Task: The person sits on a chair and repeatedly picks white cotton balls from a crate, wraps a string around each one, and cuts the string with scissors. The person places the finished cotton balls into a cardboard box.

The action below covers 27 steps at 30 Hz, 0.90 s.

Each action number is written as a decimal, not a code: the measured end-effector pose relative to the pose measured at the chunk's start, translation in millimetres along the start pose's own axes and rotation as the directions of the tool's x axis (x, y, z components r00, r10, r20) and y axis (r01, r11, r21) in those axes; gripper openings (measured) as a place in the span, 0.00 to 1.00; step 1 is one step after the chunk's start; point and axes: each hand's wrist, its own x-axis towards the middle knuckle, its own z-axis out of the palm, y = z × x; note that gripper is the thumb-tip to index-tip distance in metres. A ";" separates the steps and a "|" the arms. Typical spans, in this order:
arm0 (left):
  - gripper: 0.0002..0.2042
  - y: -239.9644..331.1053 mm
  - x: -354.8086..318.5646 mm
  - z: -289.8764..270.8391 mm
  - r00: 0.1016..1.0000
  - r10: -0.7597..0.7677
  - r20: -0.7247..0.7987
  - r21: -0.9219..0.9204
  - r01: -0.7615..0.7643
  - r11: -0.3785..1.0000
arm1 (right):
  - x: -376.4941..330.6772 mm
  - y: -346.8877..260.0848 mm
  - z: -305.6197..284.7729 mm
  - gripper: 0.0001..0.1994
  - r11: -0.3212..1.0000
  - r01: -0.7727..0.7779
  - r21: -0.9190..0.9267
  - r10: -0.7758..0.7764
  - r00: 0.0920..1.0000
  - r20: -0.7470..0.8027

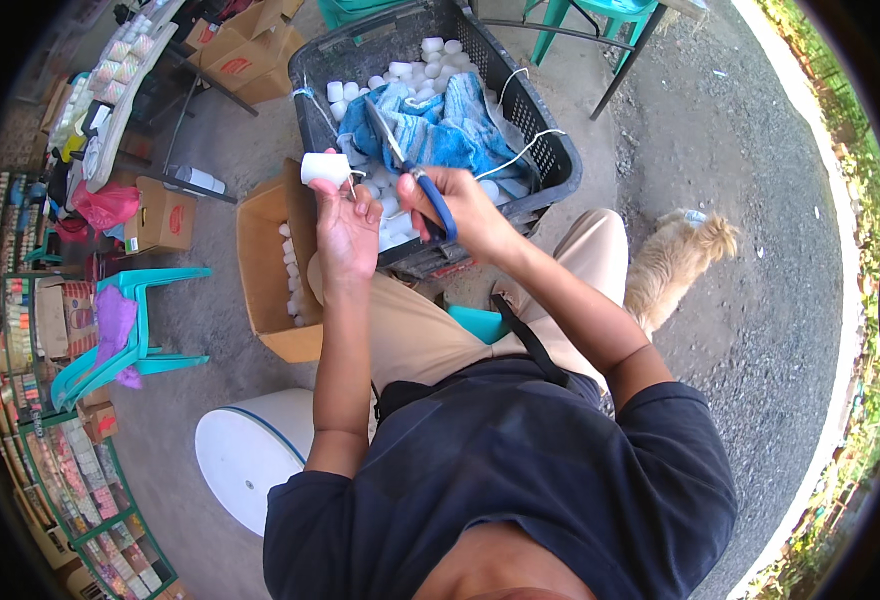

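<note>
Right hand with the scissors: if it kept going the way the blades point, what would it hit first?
Probably the blue cloth in the black crate; the scissors already lie over it, though depth is unclear.

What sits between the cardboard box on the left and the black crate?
In the head view, the left hand holding a small white cylinder hangs between the cardboard box and the black crate; below it, the person's tan trouser leg.

Single head-worn fisheye view, looking steeply down, close over lap and hands (410, 215), ground beyond
</note>
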 end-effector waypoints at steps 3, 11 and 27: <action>0.22 24.2 -4.4 -18.3 0.996 -0.086 -0.007 -0.161 0.084 0.983 | 61.2 -13.2 -55.5 0.32 0.595 -0.069 -0.801 -0.183 0.958 -0.219; 0.18 79.3 13.6 -221.1 0.867 -0.089 -0.491 -0.454 -0.167 0.875 | 92.6 49.5 -97.8 0.12 -0.041 -0.102 -0.994 -0.244 0.966 -0.089; 0.14 81.1 20.8 -104.6 0.994 -0.034 -0.101 0.107 0.045 0.993 | 106.6 61.5 -89.4 0.14 -0.268 0.630 -0.729 0.353 0.768 0.534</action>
